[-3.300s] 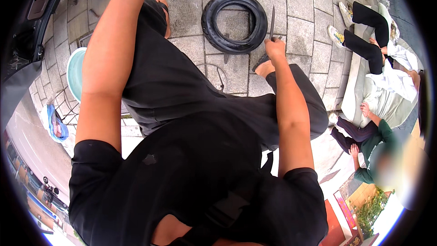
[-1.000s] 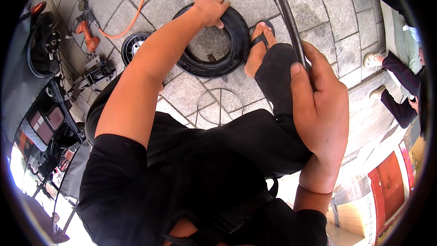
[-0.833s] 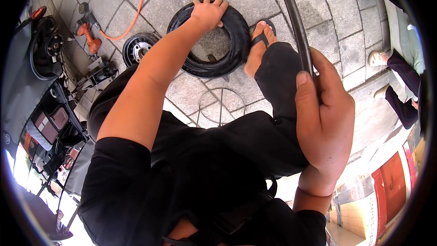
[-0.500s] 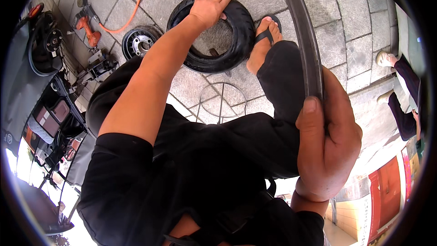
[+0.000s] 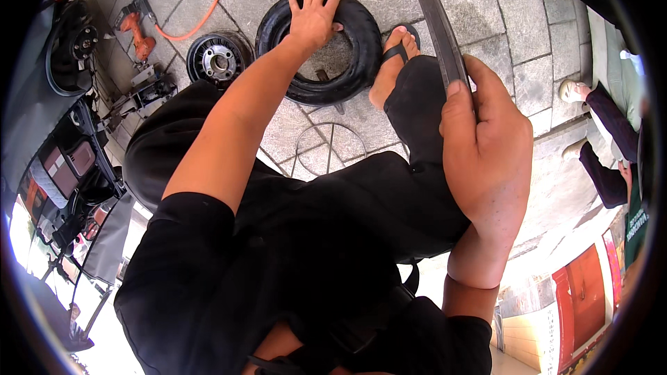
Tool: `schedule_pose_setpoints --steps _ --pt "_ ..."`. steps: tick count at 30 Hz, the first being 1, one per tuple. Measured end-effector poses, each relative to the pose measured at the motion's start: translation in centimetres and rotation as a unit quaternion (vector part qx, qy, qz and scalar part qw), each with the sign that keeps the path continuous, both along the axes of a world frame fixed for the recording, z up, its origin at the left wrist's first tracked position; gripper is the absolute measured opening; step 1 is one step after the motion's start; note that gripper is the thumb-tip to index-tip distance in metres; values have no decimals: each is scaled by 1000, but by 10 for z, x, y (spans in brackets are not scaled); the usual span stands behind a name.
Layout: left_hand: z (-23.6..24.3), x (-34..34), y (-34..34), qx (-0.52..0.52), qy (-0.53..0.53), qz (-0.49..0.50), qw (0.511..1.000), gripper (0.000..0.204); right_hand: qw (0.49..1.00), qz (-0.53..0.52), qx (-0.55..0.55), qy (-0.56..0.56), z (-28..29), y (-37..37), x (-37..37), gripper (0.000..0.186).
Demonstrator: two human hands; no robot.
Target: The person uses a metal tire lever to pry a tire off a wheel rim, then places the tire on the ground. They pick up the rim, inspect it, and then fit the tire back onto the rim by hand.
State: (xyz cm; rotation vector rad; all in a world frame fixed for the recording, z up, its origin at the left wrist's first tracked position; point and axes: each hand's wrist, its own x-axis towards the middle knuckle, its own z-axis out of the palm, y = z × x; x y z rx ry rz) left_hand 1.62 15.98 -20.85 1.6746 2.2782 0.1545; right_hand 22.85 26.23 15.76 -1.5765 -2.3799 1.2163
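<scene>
A black scooter tire [image 5: 365, 55] lies flat on the stone paving in front of me. My left hand [image 5: 313, 22] rests on its far left part with fingers spread over the rubber. A small dark piece [image 5: 321, 75] shows inside the tire's opening. Raised at the right, my right hand [image 5: 483, 142] is closed around a long dark metal tire lever [image 5: 438, 24]. The lever points up and slightly left, past the top of the picture. Its lower end is hidden in my palm.
A wheel rim [image 5: 219, 61] lies left of the tire. An orange power tool [image 5: 135, 35] with an orange hose [image 5: 208, 17] lies farther left. A thin wire ring stand [image 5: 330, 149] is between my legs. A scooter [image 5: 42, 118] borders the left; other people's feet [image 5: 573, 90] are at right.
My right hand has moved away from me and slightly left, carrying the tire lever upward in the picture. My left hand remains on the tire with little change.
</scene>
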Motion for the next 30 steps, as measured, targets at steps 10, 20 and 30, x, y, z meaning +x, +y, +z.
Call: schedule_pose_setpoints --steps 10,20,30 --pt "12 98 -99 -303 -273 246 879 78 1000 -6 -23 -6 7 -17 5 20" --pt "18 97 -76 -378 -269 365 807 76 1000 1 -15 1 5 -12 1 18" --pt "-1 83 -55 -433 -249 403 767 87 998 -51 -40 -14 17 -12 -18 37"
